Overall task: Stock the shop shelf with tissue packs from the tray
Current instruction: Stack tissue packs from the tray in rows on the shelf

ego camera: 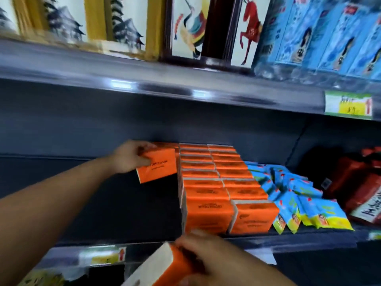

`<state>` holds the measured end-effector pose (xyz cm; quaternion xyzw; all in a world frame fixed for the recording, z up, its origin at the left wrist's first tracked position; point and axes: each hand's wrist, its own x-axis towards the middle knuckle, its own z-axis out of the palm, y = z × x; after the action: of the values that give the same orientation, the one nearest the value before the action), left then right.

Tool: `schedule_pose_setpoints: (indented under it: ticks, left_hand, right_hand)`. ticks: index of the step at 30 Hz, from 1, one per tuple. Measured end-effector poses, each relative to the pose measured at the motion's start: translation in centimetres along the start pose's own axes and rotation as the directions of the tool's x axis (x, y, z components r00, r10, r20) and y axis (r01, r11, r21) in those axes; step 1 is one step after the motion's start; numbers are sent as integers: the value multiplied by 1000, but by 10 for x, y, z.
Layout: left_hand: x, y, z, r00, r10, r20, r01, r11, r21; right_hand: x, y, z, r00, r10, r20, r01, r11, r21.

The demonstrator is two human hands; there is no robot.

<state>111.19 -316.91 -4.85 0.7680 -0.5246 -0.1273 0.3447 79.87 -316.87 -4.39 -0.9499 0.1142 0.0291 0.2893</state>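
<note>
Left grip [132, 156] seemingly pinches tissue pack [158, 167].

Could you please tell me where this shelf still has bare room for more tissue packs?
The bare stretch of shelf lies left of the orange rows, under the pack the left hand holds, running to the front lip. Right of the rows it is crowded: blue sachets butt against them, then red packs.
</note>
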Motion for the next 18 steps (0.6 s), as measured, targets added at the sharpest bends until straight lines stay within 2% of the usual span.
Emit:
schedule_pose_setpoints:
  ticks: [6, 9, 13, 14, 16, 18]
  left_hand:
    - [31, -20, 36, 998, 31, 59, -42, 981, 191]
    - [37, -42, 52, 994, 85, -66, -68, 972, 224]
    - [30, -40, 73, 956, -69, -285, 133, 969, 210]
    - [27, -34, 79, 939, -123, -323, 185, 968, 169]
    - [22, -20, 87, 878, -259, -402, 275, 961, -17]
    - [22, -14, 91, 845, -360, -395, 313, 932, -180]
  right_hand:
    - [4, 5, -7, 999, 36, -24, -36, 999, -8]
    - [5, 8, -4, 999, 43, 25, -44, 999, 29]
    - [1, 11, 1, 998, 38, 56, -44, 993, 110]
    - [-1, 11, 1, 998, 40, 57, -46, 991, 122]
    - [-2, 12, 1, 998, 48, 50, -54, 991, 119]
    - [-2, 12, 1, 997, 59, 53, -65, 992, 111]
